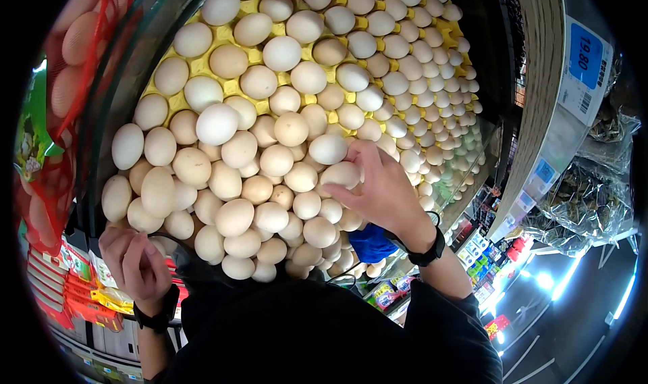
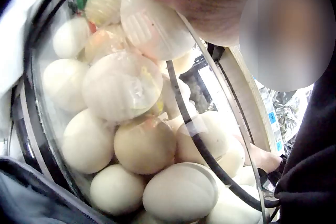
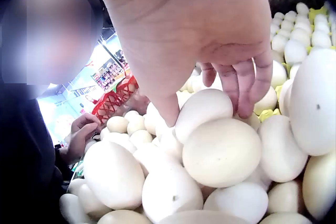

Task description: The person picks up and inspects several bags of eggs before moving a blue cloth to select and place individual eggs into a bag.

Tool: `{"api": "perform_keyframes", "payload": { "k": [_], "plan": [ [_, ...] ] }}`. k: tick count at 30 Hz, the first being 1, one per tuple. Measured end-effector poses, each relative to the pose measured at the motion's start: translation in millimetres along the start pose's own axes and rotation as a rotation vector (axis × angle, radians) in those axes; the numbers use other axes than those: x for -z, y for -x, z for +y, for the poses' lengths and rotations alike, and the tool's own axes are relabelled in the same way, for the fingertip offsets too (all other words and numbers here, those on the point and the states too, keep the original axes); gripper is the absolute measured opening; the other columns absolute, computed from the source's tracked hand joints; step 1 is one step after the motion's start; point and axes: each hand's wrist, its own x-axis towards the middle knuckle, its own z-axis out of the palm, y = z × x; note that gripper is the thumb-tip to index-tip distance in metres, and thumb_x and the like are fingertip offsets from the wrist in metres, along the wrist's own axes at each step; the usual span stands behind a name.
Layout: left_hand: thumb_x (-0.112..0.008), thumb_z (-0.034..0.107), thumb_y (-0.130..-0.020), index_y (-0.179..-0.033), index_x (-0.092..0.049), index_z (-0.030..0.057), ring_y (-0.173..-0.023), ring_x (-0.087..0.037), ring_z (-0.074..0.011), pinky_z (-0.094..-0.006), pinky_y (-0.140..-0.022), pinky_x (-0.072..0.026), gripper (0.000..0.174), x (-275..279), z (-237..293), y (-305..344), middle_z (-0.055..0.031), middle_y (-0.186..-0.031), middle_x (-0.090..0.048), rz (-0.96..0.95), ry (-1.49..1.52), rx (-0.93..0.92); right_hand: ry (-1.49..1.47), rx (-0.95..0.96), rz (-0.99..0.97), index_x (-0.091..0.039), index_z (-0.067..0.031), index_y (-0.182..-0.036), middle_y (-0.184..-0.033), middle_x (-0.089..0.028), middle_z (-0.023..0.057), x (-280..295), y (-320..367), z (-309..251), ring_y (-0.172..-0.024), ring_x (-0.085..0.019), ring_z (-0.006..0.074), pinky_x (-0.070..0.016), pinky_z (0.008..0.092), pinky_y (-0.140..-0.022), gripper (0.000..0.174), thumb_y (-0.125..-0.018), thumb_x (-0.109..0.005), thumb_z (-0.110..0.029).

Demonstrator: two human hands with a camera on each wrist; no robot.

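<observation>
My right hand (image 1: 381, 188) reaches into a heap of loose eggs, its thumb and fingers around one pale egg (image 1: 341, 174). In the right wrist view that egg (image 3: 205, 109) sits between the thumb and bent fingers, right against its neighbours. A whiter egg (image 1: 328, 149) lies just beyond the fingertips. My left hand (image 1: 135, 262) rests at the near left corner of the egg bin, fingers loosely curled, with no object showing in it. Close beside it are several eggs (image 1: 179, 224). The left wrist view shows eggs (image 2: 122, 86) behind a clear panel, below part of that hand.
Yellow egg trays (image 1: 212, 43) filled with eggs stretch behind the heap. Red net bags of eggs (image 1: 74, 87) hang beyond the bin's left wall. On the right runs a shelf edge with a blue price tag (image 1: 586, 56) and plastic-wrapped goods (image 1: 580, 201).
</observation>
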Motion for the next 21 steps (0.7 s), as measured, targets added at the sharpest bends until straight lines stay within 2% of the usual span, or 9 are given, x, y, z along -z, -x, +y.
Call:
{"api": "perform_keyframes", "payload": {
  "k": [4,6,10,12,13,15,16,18,21],
  "plan": [
    [-0.056,-0.009,-0.077,-0.104,-0.059,-0.0007,-0.083,-0.054,-0.0316,-0.0443,-0.074,-0.0459,0.029,1,-1,1,-0.013,-0.094,-0.055,-0.007,0.0,0.001,0.073,0.066,0.013,-0.051,-0.0039,-0.107,-0.093,-0.064,0.0138,-7,5,-6,-0.081,-0.064,0.0342,-0.0521,0.0419,-0.071,0.05,-0.075,-0.079,-0.03],
    [-0.056,-0.009,-0.077,-0.105,-0.059,-0.0006,-0.082,-0.054,-0.0315,-0.0445,-0.074,-0.0458,0.029,1,-1,1,-0.0129,-0.094,-0.054,-0.007,0.004,-0.008,0.053,-0.02,-0.056,-0.049,-0.0043,-0.117,-0.103,-0.066,0.0142,-6,5,-5,-0.088,-0.066,0.0348,-0.0538,0.042,-0.074,0.06,-0.075,-0.08,-0.034],
    [-0.056,-0.009,-0.076,-0.105,-0.059,-0.0003,-0.082,-0.054,-0.0314,-0.0451,-0.073,-0.0455,0.03,2,0,0,-0.0126,-0.095,-0.054,-0.023,0.004,0.0,-0.019,-0.065,-0.088,-0.054,-0.0046,-0.115,-0.105,-0.065,0.0142,10,0,-8,-0.091,-0.065,0.0348,-0.0532,0.0402,-0.077,0.051,-0.077,-0.079,-0.029],
    [-0.056,-0.009,-0.076,-0.105,-0.059,-0.0003,-0.082,-0.054,-0.0314,-0.0449,-0.073,-0.0453,0.031,2,-1,1,-0.0126,-0.095,-0.054,-0.019,0.0,0.002,-0.117,0.059,-0.063,-0.06,-0.0052,-0.109,-0.101,-0.066,0.014,21,-5,5,-0.092,-0.065,0.0326,-0.0525,0.0375,-0.082,0.042,-0.076,-0.078,-0.023],
    [-0.056,-0.009,-0.075,-0.105,-0.059,-0.0003,-0.082,-0.054,-0.0314,-0.0448,-0.073,-0.0452,0.031,2,-1,0,-0.0125,-0.095,-0.054,-0.019,-0.004,-0.004,-0.252,-0.092,-0.119,-0.065,-0.0058,-0.108,-0.106,-0.067,0.0108,38,-12,0,-0.096,-0.065,0.0238,-0.0507,0.033,-0.086,0.036,-0.078,-0.078,-0.021],
    [-0.055,-0.01,-0.075,-0.106,-0.059,-0.0005,-0.081,-0.054,-0.0314,-0.0447,-0.073,-0.045,0.032,2,-3,0,-0.0126,-0.095,-0.054,-0.017,-0.004,-0.01,-0.338,-0.176,0.021,-0.066,-0.0016,-0.108,-0.106,-0.068,0.0043,59,-26,17,-0.095,-0.059,0.0115,-0.048,0.028,-0.084,0.033,-0.082,-0.077,-0.019],
    [-0.055,-0.01,-0.074,-0.106,-0.059,-0.0006,-0.081,-0.053,-0.0313,-0.0446,-0.073,-0.0448,0.033,2,-3,0,-0.0126,-0.094,-0.053,-0.021,0.002,-0.022,-0.421,-0.287,0.186,-0.065,-0.0018,-0.11,-0.094,-0.067,0.0025,65,-36,34,-0.087,-0.059,0.0109,-0.048,0.0248,-0.079,0.033,-0.084,-0.076,-0.02],
    [-0.055,-0.01,-0.074,-0.106,-0.059,-0.0008,-0.08,-0.053,-0.0312,-0.0446,-0.072,-0.0446,0.034,2,-2,1,-0.0128,-0.094,-0.053,-0.026,0.003,-0.009,-0.407,-0.331,0.476,-0.061,-0.0021,-0.114,-0.086,-0.063,0.0012,91,-64,67,-0.08,-0.056,0.0085,-0.0482,0.0218,-0.075,0.035,-0.087,-0.073,-0.02],
    [-0.054,-0.011,-0.073,-0.106,-0.059,-0.0009,-0.08,-0.053,-0.031,-0.0447,-0.072,-0.0444,0.035,2,-3,0,-0.0129,-0.094,-0.053,-0.027,0.0,0.001,-0.675,-0.246,0.536,-0.057,-0.0024,-0.117,-0.088,-0.059,0.0019,121,-109,135,-0.079,-0.054,0.0078,-0.0493,0.0215,-0.072,0.037,-0.089,-0.071,-0.023]
  ]
}}
